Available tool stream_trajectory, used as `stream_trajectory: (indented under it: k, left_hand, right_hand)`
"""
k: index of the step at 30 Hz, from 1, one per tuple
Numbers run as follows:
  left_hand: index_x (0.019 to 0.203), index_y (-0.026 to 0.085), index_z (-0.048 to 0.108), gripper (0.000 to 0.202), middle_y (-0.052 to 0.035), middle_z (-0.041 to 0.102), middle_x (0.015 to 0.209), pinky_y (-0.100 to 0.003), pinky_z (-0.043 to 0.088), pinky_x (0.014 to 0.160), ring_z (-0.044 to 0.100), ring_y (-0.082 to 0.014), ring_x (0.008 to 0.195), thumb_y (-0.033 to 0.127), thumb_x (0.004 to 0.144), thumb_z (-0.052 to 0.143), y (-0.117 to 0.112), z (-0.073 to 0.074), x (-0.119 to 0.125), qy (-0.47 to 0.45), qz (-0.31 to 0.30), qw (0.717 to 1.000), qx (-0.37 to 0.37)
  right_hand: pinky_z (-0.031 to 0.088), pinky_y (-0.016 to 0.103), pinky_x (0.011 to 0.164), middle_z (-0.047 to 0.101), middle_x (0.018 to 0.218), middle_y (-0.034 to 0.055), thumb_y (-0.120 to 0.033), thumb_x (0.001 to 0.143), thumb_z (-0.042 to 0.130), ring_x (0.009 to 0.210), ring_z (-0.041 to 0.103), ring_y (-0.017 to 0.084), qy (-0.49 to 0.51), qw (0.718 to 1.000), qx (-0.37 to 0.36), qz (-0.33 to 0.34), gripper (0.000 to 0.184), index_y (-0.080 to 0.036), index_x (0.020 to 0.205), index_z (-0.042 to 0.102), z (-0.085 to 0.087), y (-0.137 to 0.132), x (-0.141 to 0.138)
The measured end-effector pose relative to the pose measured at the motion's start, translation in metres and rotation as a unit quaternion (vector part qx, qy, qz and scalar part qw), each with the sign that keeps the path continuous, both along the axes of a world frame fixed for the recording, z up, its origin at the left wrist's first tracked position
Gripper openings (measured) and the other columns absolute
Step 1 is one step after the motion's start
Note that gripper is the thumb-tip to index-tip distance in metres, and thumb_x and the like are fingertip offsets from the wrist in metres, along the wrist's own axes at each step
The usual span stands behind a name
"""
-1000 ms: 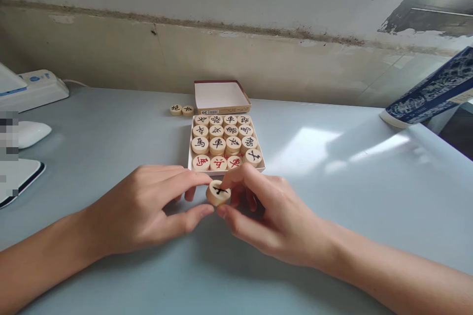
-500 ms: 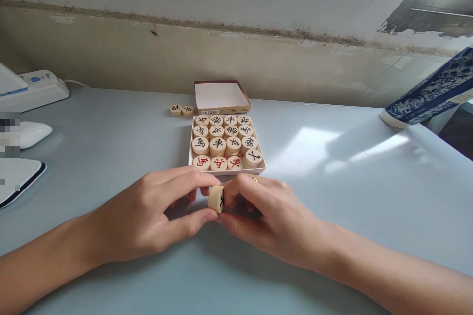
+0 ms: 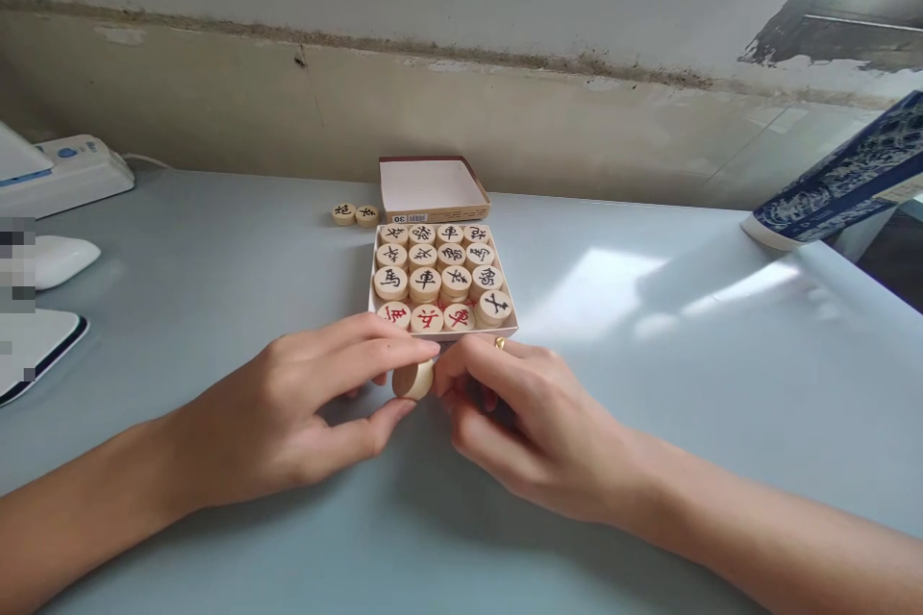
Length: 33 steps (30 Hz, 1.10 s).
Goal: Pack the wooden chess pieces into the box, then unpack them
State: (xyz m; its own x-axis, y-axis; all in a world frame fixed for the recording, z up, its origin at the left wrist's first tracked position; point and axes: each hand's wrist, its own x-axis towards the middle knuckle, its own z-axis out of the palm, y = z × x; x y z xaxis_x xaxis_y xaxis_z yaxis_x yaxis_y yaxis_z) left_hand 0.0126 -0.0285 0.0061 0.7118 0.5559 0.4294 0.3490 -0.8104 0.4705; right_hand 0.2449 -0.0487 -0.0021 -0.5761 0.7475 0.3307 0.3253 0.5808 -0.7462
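A round wooden Chinese chess piece [image 3: 413,381] is held up on edge just in front of the box, its plain side turned toward my left palm. My left hand [image 3: 310,408] is closed on it, index finger over the top rim and thumb under the lower one. Curled fingers of my right hand [image 3: 519,418] meet the piece's right edge; their tips are partly hidden. Behind the hands, a shallow box [image 3: 511,329] contains rows of pieces, mostly with black characters. Red-marked pieces [image 3: 427,318] occupy its near row, beside a black one [image 3: 494,307] at the right corner.
Two loose pieces [image 3: 356,214] lie left of the upturned box lid [image 3: 433,187], near the wall. A white mouse [image 3: 68,261] and a white power strip [image 3: 90,175] are on the left. A blue patterned object [image 3: 829,183] leans at the far right.
The held piece has turned, so its black character no longer shows and a blank face does. It has shifted slightly left, and my right thumb has drawn back from its lower edge.
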Motion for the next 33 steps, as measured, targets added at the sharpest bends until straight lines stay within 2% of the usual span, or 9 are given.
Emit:
stream_trajectory:
  k: [5,9,12,14,18,22,25,31,33]
  left_hand:
    - [0.128,0.024,0.059,0.036,-0.0035,0.065,0.12,-0.016,0.053,0.092,0.068,-0.0117,0.105,0.007,0.097,0.054,0.0002,-0.0012,-0.0014,0.029,-0.008,0.999,0.02]
    - [0.131,0.019,0.057,0.039,-0.0042,0.068,0.113,-0.016,0.054,0.086,0.069,-0.011,0.092,0.007,0.094,0.055,-0.0007,0.0,0.0005,0.025,0.01,1.0,0.012]
    - [0.12,0.019,0.061,0.03,-0.0017,0.07,0.103,-0.016,0.053,0.078,0.066,-0.0101,0.08,0.009,0.092,0.057,-0.0008,0.0019,0.002,0.025,0.017,0.999,-0.012]
    - [0.116,0.02,0.061,0.026,-0.0013,0.069,0.105,-0.015,0.053,0.082,0.067,-0.0102,0.087,0.007,0.093,0.055,-0.0002,0.0022,0.0019,0.035,0.005,0.999,-0.021]
    - [0.128,0.021,0.056,0.037,-0.003,0.064,0.118,-0.013,0.05,0.093,0.066,-0.0093,0.103,0.005,0.095,0.052,0.0006,0.0,0.0,0.034,-0.012,0.999,0.005]
    - [0.133,0.02,0.054,0.041,-0.002,0.062,0.117,-0.01,0.049,0.093,0.065,-0.0064,0.1,0.005,0.095,0.054,0.0002,-0.002,-0.0006,0.021,-0.011,1.0,0.004]
    - [0.135,0.02,0.054,0.043,-0.002,0.061,0.118,-0.011,0.049,0.096,0.065,-0.0075,0.103,0.006,0.095,0.055,-0.0002,-0.0024,-0.0003,0.02,-0.004,1.0,0.006]
    - [0.129,0.02,0.057,0.04,-0.0021,0.061,0.116,-0.013,0.05,0.096,0.065,-0.0091,0.102,0.005,0.092,0.058,-0.0012,-0.0041,-0.0016,-0.001,0.005,1.0,0.0]
    - [0.126,0.02,0.059,0.037,-0.0023,0.061,0.115,-0.014,0.051,0.095,0.065,-0.0097,0.101,0.006,0.092,0.059,-0.0006,-0.0047,-0.0023,-0.002,0.004,1.0,0.0]
  right_hand:
    - [0.035,0.023,0.059,0.05,0.069,-0.0036,-0.011,0.086,0.039,0.059,0.042,0.011,-0.017,1.0,-0.009,-0.009,0.012,-0.019,0.082,0.047,0.0032,0.0006,0.0006]
    - [0.036,0.023,0.059,0.052,0.072,-0.0032,-0.011,0.085,0.038,0.06,0.044,0.011,-0.015,1.0,-0.018,-0.003,0.012,-0.02,0.084,0.046,0.0031,0.0013,0.0014]
    - [0.036,0.021,0.059,0.054,0.074,-0.0042,-0.008,0.087,0.04,0.061,0.045,0.009,-0.001,1.0,-0.021,-0.004,0.013,-0.02,0.087,0.046,0.0009,0.001,0.0013]
    - [0.036,0.02,0.059,0.056,0.077,-0.0043,-0.007,0.088,0.042,0.062,0.044,0.009,0.002,1.0,-0.011,-0.005,0.014,-0.02,0.09,0.047,-0.0015,0.0003,0.0012]
    - [0.037,0.021,0.06,0.059,0.08,-0.0024,-0.006,0.088,0.044,0.064,0.046,0.01,-0.018,0.999,0.028,0.003,0.016,-0.018,0.095,0.051,-0.0048,-0.0016,0.0011]
    - [0.038,0.023,0.06,0.059,0.078,-0.0021,-0.005,0.088,0.044,0.063,0.046,0.01,-0.023,0.999,0.04,-0.009,0.019,-0.016,0.098,0.056,-0.0044,-0.0026,0.0002]
    - [0.037,0.023,0.058,0.057,0.075,-0.0029,-0.005,0.088,0.044,0.061,0.045,0.01,-0.015,0.999,0.035,-0.014,0.02,-0.015,0.1,0.058,-0.0044,-0.0026,-0.0002]
    - [0.04,0.022,0.063,0.065,0.087,0.0007,-0.004,0.091,0.045,0.068,0.051,0.01,-0.006,1.0,0.018,0.007,0.019,-0.015,0.101,0.056,-0.0057,-0.0008,0.0005]
    - [0.04,0.021,0.063,0.062,0.083,-0.0015,-0.003,0.09,0.046,0.065,0.049,0.009,0.0,1.0,0.019,0.005,0.02,-0.015,0.102,0.056,-0.0053,-0.0003,0.0004]
